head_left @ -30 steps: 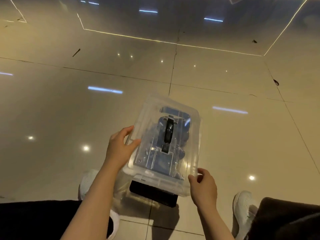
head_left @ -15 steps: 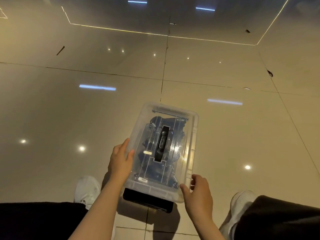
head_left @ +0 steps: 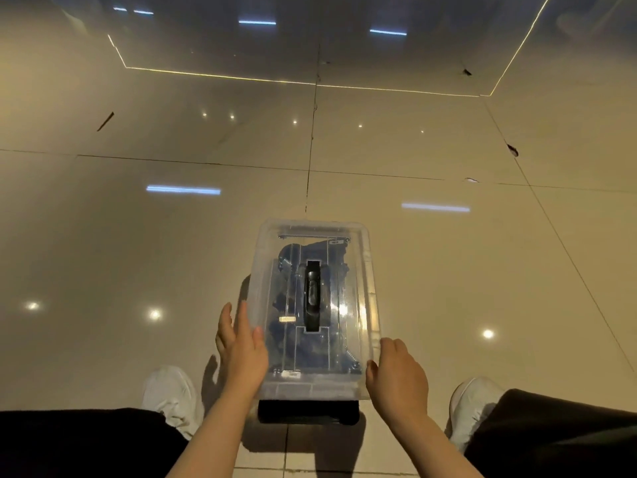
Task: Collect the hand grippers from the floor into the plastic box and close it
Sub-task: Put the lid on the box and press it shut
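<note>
From my head view, the plastic box (head_left: 315, 308) now lies level and square between my feet, where half a second ago it sat skewed and, a second ago, tilted up at its far end. My left hand (head_left: 243, 353) has opened: its fingers lie straight along the box's left wall, thumb on the lid's edge. My right hand (head_left: 398, 377) rests against the near right corner, fingers loosely curved; I cannot tell whether they grip the rim. The clear lid (head_left: 358, 305) sits on the box, its black handle (head_left: 312, 295) running near to far down the middle. Through it the dark blue hand grippers (head_left: 293, 305) show, heaped inside. A black latch (head_left: 308, 412) juts from the near end. My white shoes (head_left: 172, 395) flank the box on the glossy tile floor (head_left: 138, 236).
</note>
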`<action>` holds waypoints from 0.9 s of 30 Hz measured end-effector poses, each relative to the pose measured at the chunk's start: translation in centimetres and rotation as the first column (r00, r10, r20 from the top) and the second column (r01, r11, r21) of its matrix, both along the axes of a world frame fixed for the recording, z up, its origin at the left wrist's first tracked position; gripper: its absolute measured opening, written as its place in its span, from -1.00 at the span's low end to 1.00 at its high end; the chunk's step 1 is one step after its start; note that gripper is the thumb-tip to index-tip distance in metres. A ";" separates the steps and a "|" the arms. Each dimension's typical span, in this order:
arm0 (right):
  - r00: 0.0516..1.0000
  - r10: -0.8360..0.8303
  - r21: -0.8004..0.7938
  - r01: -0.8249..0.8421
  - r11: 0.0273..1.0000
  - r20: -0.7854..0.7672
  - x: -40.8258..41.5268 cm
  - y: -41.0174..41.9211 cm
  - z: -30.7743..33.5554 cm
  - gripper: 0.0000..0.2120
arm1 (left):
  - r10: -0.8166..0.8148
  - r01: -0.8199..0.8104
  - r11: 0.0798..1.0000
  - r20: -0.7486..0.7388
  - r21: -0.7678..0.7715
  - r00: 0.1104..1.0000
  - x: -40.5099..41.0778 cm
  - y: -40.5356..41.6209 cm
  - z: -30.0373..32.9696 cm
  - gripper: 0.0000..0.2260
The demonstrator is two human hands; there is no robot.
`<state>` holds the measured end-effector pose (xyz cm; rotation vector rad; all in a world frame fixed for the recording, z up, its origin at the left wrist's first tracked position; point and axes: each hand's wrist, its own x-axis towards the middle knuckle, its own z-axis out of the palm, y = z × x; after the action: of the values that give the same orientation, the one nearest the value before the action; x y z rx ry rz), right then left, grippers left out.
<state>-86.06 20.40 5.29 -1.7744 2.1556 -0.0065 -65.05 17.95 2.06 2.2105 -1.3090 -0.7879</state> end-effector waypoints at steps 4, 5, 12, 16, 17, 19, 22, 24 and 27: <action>0.997 -0.022 0.002 0.022 1.000 -0.069 -3.2 -3.2 -0.3 -0.71 | 0.076 -0.085 0.995 -0.141 -0.058 0.987 -4.7 3.1 -1.0 -0.41; 0.996 -0.037 0.013 0.039 0.999 -0.080 -3.9 -4.1 -0.3 -0.70 | 0.040 -0.048 0.997 -0.139 -0.053 0.990 -5.8 4.1 -1.5 -0.42; 0.970 -0.239 -0.196 0.242 0.950 0.039 -2.3 -2.7 -0.5 -0.43 | -0.121 0.144 0.985 0.213 -0.098 0.970 -7.3 3.8 -2.3 -0.46; 0.988 -0.119 -0.237 0.139 0.962 0.098 2.9 0.6 -3.6 -0.50 | -0.126 0.161 0.973 0.201 -0.165 0.971 -5.5 -4.5 1.1 -0.45; 0.989 -0.116 -0.218 0.133 0.967 0.090 3.2 0.7 -4.2 -0.50 | -0.185 0.229 0.960 0.243 -0.164 0.952 -4.6 -6.8 1.7 -0.46; 0.988 -0.124 -0.247 0.144 0.958 0.094 2.9 0.7 -5.2 -0.51 | -0.328 0.394 0.911 0.358 -0.127 0.874 -2.4 -11.3 2.1 -0.45; 0.990 -0.099 -0.329 0.126 0.936 0.098 2.6 0.6 -5.6 -0.49 | -0.439 0.499 0.867 0.497 0.015 0.748 -0.3 -16.0 0.1 -0.31; 0.991 -0.077 -0.350 0.110 0.930 0.106 2.7 0.3 -5.9 -0.46 | -0.432 0.480 0.874 0.570 0.073 0.699 -0.3 -17.2 -1.4 -0.30; 0.992 -0.043 -0.383 0.084 0.920 0.115 2.0 -0.5 -6.2 -0.45 | -0.395 0.463 0.885 0.613 0.053 0.685 -0.8 -18.0 -2.1 -0.34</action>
<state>-84.01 19.89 -0.88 -1.8531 2.2496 -0.5680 -65.84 -0.01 -0.04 2.1677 -2.1890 -0.0995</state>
